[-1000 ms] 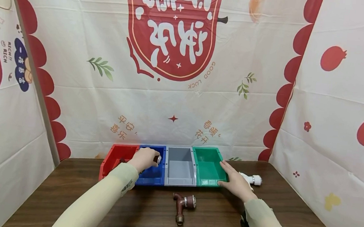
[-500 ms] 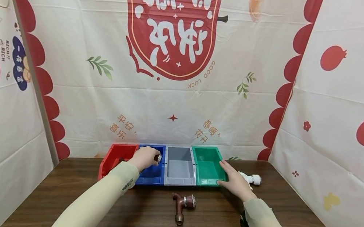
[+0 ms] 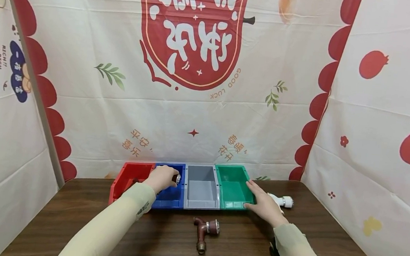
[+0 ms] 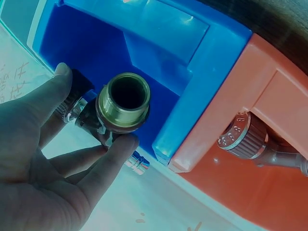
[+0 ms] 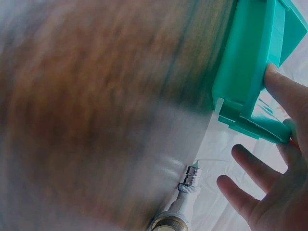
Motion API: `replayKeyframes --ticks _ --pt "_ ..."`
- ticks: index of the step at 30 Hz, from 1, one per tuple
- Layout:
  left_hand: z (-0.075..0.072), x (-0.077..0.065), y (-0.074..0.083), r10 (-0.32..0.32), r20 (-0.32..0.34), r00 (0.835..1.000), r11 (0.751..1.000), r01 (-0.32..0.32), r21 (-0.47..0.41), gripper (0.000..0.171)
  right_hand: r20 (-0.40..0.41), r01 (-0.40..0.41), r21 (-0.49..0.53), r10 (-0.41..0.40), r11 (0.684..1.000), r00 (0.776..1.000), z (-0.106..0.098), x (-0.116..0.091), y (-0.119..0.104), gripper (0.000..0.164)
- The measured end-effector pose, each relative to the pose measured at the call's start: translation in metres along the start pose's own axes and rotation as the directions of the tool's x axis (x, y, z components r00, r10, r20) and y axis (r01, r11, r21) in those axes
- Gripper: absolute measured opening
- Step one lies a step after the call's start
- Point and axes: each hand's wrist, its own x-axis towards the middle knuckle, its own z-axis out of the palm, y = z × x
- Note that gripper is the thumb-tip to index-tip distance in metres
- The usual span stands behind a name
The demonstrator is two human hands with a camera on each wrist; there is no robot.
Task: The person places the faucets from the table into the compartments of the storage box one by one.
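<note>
In the head view my left hand [image 3: 161,178] is over the blue bin [image 3: 172,199]. It grips a dark tap, whose brass threaded end [image 4: 126,103] faces the camera in the left wrist view, thumb on the knob side and fingertips below the threads. Another dark tap [image 4: 250,139] lies in the red bin [image 3: 120,179], partly hidden behind its wall. My right hand [image 3: 265,207] rests on the right side of the green bin [image 3: 234,190]. In the right wrist view its thumb and a finger touch the bin's edge, with two other fingers spread away from it.
A grey bin [image 3: 202,193] stands between the blue and green ones. On the wooden table [image 3: 164,243], a reddish-brown tap [image 3: 201,232] lies in front of the bins. A white tap [image 3: 286,201] lies beyond my right hand. Printed cloth [image 3: 176,117] walls the table's back and sides.
The view shifts slightly. My left hand stays over the blue bin with the tap, and my right hand stays at the green bin.
</note>
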Motion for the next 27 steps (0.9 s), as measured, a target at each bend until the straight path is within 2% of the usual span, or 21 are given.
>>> replayKeyframes --ticks 14,27 --pt "0.0040 0.0010 -0.0028 -0.001 -0.010 1.000 1.000 0.001 -0.001 0.040 0.006 -0.001 0.005 0.001 1.000 1.000 0.0009 0.0004 0.0009 0.081" --pt "0.0067 0.0034 -0.0042 -0.007 -0.004 1.000 1.000 0.007 -0.006 0.043 0.004 0.000 -0.003 0.000 1.000 1.000 0.0017 0.0007 0.0024 0.082"
